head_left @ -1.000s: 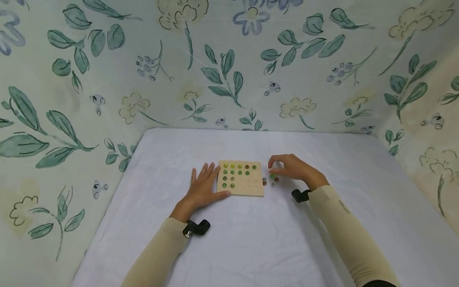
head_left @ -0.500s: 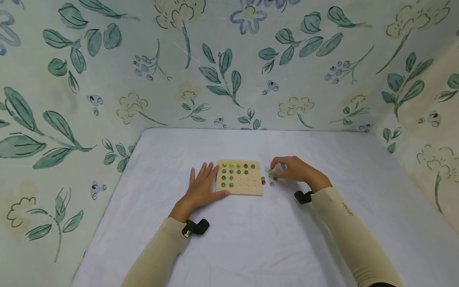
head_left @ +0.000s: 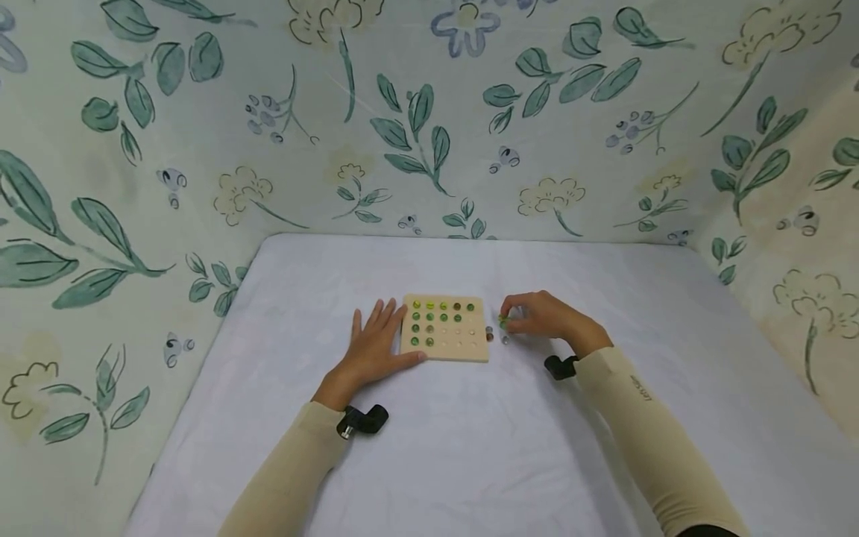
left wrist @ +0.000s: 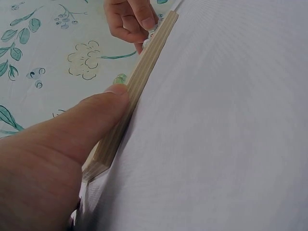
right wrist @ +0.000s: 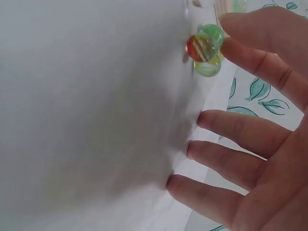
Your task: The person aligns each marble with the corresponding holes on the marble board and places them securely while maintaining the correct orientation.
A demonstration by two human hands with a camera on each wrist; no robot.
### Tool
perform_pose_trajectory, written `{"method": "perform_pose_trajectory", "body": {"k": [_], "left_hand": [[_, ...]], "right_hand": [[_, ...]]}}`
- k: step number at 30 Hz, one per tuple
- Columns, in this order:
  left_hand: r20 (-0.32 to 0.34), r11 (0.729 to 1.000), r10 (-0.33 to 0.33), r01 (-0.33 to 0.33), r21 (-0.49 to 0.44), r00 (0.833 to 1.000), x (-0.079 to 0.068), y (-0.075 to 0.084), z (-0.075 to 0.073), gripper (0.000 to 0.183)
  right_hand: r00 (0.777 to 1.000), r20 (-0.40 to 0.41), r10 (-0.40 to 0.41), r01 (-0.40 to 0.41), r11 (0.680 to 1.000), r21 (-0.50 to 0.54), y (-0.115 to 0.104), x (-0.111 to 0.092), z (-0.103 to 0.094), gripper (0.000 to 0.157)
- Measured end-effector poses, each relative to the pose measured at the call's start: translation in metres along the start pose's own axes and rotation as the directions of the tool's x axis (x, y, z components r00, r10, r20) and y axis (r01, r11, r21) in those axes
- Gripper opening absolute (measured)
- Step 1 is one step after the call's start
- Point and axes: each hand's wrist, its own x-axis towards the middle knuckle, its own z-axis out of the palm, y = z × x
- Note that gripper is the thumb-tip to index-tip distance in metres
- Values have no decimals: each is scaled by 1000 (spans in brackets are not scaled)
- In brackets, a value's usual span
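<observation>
Right grip (head_left: 542,316) near-closed at green marble (right wrist: 211,33), hold unclear; left grip (head_left: 373,347) spread against board (head_left: 451,353).

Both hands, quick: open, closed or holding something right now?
Left hand: open, touching the wooden board.
Right hand: reaching a green marble; whether it's pinched cannot be told.
</observation>
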Motion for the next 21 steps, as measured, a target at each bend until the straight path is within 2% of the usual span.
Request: {"method": "perform_pose_trajectory", "body": {"k": [21], "left_hand": [[3,1000,-2,2,-3,1000,-1,1,-1,105]], "right_hand": [[1000,-18,17,-18,998,-54,-3,2,8,11]]}}
